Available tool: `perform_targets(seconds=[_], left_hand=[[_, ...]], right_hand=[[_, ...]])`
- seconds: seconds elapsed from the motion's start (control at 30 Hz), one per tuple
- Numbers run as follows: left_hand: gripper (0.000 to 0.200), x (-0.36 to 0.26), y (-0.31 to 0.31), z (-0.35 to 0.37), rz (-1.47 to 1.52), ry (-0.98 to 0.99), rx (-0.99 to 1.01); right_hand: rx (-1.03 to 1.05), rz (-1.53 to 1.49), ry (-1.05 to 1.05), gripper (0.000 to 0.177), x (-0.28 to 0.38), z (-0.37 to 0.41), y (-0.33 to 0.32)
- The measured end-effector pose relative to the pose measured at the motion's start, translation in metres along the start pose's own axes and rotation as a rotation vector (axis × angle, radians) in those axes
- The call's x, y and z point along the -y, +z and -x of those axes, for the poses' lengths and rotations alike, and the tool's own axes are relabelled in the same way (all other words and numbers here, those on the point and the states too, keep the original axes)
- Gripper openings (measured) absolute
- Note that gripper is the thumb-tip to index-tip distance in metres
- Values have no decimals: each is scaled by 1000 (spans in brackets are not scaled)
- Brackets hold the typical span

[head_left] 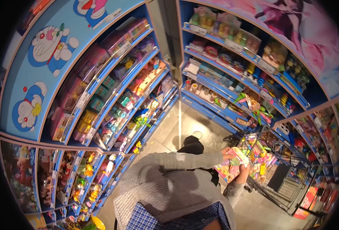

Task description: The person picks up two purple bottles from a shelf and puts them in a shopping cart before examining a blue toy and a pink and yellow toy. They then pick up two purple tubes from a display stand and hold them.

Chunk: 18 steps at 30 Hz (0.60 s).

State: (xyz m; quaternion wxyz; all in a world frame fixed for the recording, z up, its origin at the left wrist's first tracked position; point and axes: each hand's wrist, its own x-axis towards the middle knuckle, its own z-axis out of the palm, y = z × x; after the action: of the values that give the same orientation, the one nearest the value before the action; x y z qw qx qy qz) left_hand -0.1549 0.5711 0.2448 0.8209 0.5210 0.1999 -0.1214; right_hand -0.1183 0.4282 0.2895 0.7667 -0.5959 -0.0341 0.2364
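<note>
Gripping toy pack (230, 167): left hand (228, 155) on top, right hand (243, 173) beneath; wire basket (287, 188) alongside holds toys (259, 158).

Bare floor aisle (169, 134) open ahead, packed toy shelves (112, 99) walling the left, blue shelves (230, 86) closing the right, wire bin (282, 193) just beside the held toy pack (230, 166)

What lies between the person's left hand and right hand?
In the head view, a colourful packet fills the gap: the left hand grips its upper edge, the right hand holds it from below.
</note>
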Motion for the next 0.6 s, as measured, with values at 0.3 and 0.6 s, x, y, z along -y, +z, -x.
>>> perform_targets(seconds=[0.3,0.6], left_hand=[[57,2,20,17,-235,86,222],[61,-22,0,40,-179,46,61]], right_hand=[[-168,-86,-145,41,-7,38,-27],[-16,-191,-12,45,-27,34,-8]])
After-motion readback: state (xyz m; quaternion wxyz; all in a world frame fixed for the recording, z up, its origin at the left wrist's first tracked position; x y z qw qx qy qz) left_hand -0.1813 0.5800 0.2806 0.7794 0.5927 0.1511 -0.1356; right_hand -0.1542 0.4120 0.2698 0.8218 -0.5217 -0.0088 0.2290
